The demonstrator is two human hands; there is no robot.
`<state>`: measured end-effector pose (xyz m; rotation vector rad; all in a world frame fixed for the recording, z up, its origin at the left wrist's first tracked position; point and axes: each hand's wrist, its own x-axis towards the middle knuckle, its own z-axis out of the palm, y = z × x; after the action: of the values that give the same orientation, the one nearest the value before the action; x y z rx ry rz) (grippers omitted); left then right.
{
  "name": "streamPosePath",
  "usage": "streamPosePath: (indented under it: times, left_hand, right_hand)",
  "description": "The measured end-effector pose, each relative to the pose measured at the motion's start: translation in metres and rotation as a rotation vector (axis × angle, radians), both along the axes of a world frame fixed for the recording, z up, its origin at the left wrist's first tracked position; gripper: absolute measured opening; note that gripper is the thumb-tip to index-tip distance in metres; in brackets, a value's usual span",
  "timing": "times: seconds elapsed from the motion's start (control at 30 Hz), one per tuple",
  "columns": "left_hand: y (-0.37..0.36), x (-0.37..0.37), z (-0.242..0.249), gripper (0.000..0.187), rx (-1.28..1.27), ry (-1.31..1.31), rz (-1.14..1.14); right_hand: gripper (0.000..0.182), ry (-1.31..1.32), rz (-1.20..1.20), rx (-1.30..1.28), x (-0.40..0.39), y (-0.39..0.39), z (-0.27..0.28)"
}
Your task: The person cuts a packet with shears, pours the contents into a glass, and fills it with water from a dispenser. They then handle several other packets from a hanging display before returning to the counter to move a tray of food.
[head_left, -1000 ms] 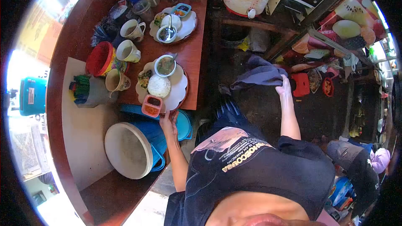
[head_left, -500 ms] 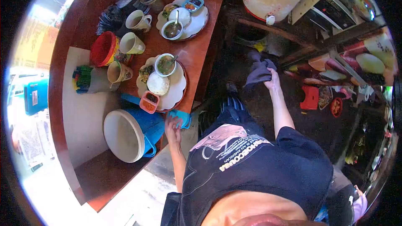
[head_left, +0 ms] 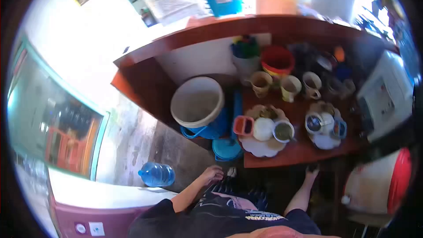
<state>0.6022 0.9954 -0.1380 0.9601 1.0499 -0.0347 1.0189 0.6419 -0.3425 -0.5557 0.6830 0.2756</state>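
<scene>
My left hand [head_left: 211,175] is open and empty, in front of my body below the small blue bucket [head_left: 227,149]. At the front edge of the wooden counter [head_left: 304,152], my right hand [head_left: 312,172] is closed on a dark cloth, which is hardly distinguishable in the shadow. Two scalloped plates lie on the counter. The nearer-left plate [head_left: 263,149] bears rice [head_left: 263,129], a soup bowl [head_left: 283,131] and a red sauce dish [head_left: 243,126]. On the other plate [head_left: 326,141] are a bowl [head_left: 313,123] and a blue dish [head_left: 339,129].
Three mugs, one of them yellowish [head_left: 291,87], and a red tub [head_left: 277,60] stand behind the plates. A large blue bucket [head_left: 198,101] is at the counter's left. A water bottle [head_left: 157,174] lies on the floor. At right is a red-lidded container [head_left: 374,185].
The view has swung left, showing the floor, a doorway and the water bottle. My right hand has come close to the counter's front edge. My left hand is now lower, away from the plate.
</scene>
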Motion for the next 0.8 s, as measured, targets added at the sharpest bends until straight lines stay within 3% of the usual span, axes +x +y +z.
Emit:
streamPosePath:
  times: [0.03, 0.1, 0.17, 0.23, 0.43, 0.53, 0.6, 0.67, 0.7, 0.77, 0.8]
  left_hand:
    - [-0.005, -0.014, -0.003, 0.030, 0.117, -0.020, -0.059]
    - [-0.011, -0.041, -0.011, 0.029, 0.205, -0.005, -0.078]
    - [-0.017, -0.057, -0.006, 0.028, 0.005, 0.076, 0.149]
    - [-0.020, -0.073, -0.008, 0.027, -0.002, 0.188, 0.219]
    - [-0.019, -0.115, -0.019, 0.024, -0.055, 0.174, 0.252]
    - [-0.003, -0.114, -0.001, 0.024, -0.051, 0.160, 0.240]
    - [0.022, -0.137, -0.018, 0.023, 0.310, -0.025, -0.060]
    - [0.047, -0.150, -0.016, 0.020, 0.404, 0.020, -0.001]
    - [0.064, -0.134, 0.025, 0.018, 0.313, 0.161, 0.205]
    - [0.114, -0.148, 0.046, 0.014, 0.816, 0.234, 0.263]
    - [0.135, -0.140, 0.090, 0.013, 1.052, 0.238, 0.346]
  right_hand:
    - [0.025, 0.127, 0.029, -0.195, 0.016, -0.005, -0.051]
    - [0.032, 0.215, 0.179, -0.180, 0.020, 0.001, -0.083]
    - [0.033, 0.230, 0.243, -0.217, 0.018, 0.015, -0.076]
    - [0.034, 0.230, 0.269, -0.277, 0.015, 0.029, -0.064]
    - [0.037, 0.204, 0.337, -0.453, -0.001, 0.056, -0.048]
    - [0.039, 0.182, 0.368, -0.544, -0.006, 0.061, -0.044]
    - [0.040, 0.164, 0.395, -0.624, -0.014, 0.063, -0.042]
    - [0.041, 0.133, 0.434, -0.722, -0.022, 0.061, -0.039]
    - [0.041, 0.119, 0.451, -0.781, -0.026, 0.060, -0.038]
    - [0.042, 0.071, 0.493, -0.908, -0.037, 0.056, -0.035]
    - [0.043, 0.045, 0.516, -0.977, -0.043, 0.052, -0.034]
